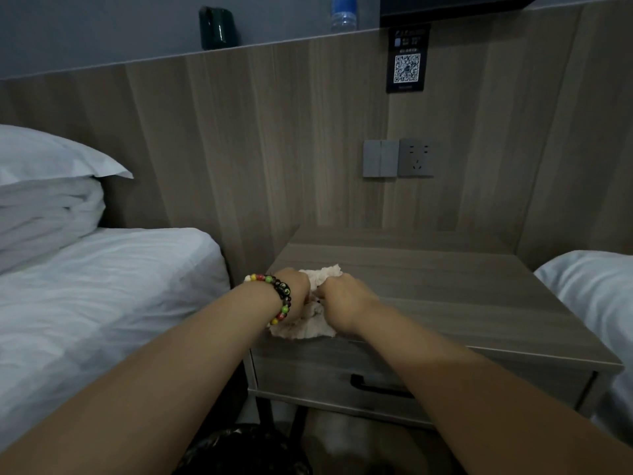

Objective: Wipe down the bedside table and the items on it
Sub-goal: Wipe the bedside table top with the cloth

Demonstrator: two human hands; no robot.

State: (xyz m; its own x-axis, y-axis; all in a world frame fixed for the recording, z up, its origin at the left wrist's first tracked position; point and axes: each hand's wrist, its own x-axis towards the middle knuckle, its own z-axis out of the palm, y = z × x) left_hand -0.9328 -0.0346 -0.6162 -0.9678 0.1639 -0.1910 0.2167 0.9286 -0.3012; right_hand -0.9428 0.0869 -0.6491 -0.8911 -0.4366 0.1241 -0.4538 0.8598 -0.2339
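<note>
A grey wood-grain bedside table (445, 293) stands between two beds, its top bare apart from a crumpled pale cloth (313, 329) at the front left corner. My left hand (296, 291), with a bead bracelet on the wrist, grips the cloth from the left. My right hand (342, 298) grips the same cloth from the right, fingers curled into it. Both hands meet over the cloth, which bulges out behind and in front of them.
A bed with white sheet (102, 303) and pillows (48, 186) lies left; another bed (596, 289) lies right. A dark cup (218, 28) and water bottle (343, 13) stand on the headboard ledge. Switches and a socket (399, 158) sit on the panel. The drawer has a black handle (376, 389).
</note>
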